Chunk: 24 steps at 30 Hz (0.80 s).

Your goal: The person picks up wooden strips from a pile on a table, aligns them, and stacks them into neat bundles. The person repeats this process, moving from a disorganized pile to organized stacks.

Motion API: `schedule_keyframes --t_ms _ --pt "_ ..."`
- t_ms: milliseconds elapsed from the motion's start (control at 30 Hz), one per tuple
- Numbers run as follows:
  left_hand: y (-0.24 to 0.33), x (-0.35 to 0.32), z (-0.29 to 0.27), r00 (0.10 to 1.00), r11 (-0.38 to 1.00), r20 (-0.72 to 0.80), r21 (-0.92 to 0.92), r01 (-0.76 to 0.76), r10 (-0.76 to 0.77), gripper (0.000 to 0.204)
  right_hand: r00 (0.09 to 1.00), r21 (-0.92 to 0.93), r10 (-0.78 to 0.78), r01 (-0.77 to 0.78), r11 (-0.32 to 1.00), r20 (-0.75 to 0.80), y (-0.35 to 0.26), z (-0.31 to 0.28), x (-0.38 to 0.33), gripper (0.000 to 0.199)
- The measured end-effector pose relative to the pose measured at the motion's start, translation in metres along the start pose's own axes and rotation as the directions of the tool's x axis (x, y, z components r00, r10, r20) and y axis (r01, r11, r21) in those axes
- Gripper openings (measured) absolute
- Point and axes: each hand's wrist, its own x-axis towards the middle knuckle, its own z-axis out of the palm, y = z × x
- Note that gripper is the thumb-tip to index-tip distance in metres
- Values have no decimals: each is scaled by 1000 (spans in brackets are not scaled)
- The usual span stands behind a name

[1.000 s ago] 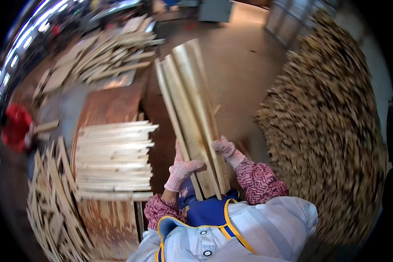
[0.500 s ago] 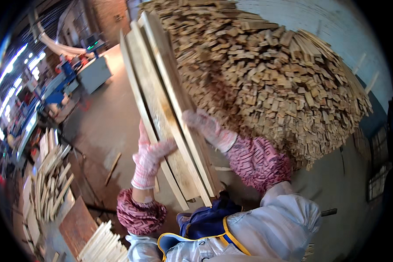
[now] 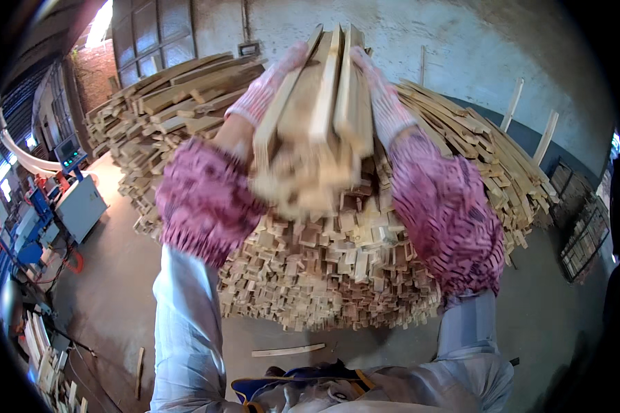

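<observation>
Both gloved hands grip a bundle of long pale wooden slats (image 3: 315,124), raised high in front of the camera with its near ends pointing at me. My left hand (image 3: 265,89) clasps the bundle's left side. My right hand (image 3: 382,96) clasps its right side. Pink patterned sleeve covers wrap both forearms. Behind and below the bundle lies a large heap of wooden slats (image 3: 337,268), stacked with cut ends facing me.
A loose slat (image 3: 287,350) lies on the concrete floor in front of the heap. Blue machines (image 3: 55,206) stand at the left. More slats (image 3: 45,351) are stacked at the lower left. A grey wall and a metal rack (image 3: 582,234) are at the right.
I have turned toward the big heap and lifted the slat bundle from chest height up to head height, its ends now pointing at the camera. Both hands kept their hold.
</observation>
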Motion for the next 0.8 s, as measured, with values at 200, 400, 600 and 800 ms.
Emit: schedule_keyframes --t_ms 200,400,600,800 --pt "-35 39 -30 922 560 -387 765 318 5 82 951 -415 242 -144 898 193 139 36 55 60" --pt "-97 -28 7 851 378 78 872 -311 520 107 939 -475 -125 273 837 319 134 18 47 73" --pt "-78 -32 1 831 352 -73 924 -152 551 94 920 -304 -121 244 921 372 144 61 85 58" --pt "-147 -104 22 631 217 96 890 -401 770 79 937 -485 229 -77 871 264 176 -2 89 59"
